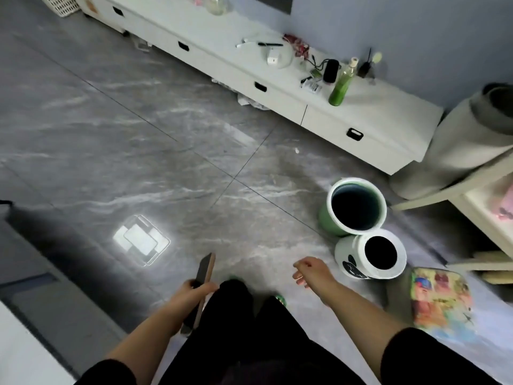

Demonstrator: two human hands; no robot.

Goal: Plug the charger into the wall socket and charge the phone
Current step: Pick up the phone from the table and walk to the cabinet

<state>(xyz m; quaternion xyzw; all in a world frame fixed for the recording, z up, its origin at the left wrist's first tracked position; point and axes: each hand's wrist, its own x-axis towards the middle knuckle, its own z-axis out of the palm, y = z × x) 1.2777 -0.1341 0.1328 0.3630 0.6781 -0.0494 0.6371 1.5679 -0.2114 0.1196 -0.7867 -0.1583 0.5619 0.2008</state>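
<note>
Clasped in the left hand, the phone stands edge-on with its top tilted away from the body, the fingers wrapped round its lower half in a closed grip; the right hand is empty, its grip loosely half open with fingers curled, held out over the grey marbled floor. Taking the long white desk against the blue wall as landmark: the floor spreads out before it, both hands hang well in front of it, and a rolled grey mat leans at its right end. In front of that end stand a green bin and, touching it on the nearer side, a white bin. On the desk top a white charger lies on a round plate, well apart from the phone, with a green bottle and a small black speaker further toward the right end.
</note>
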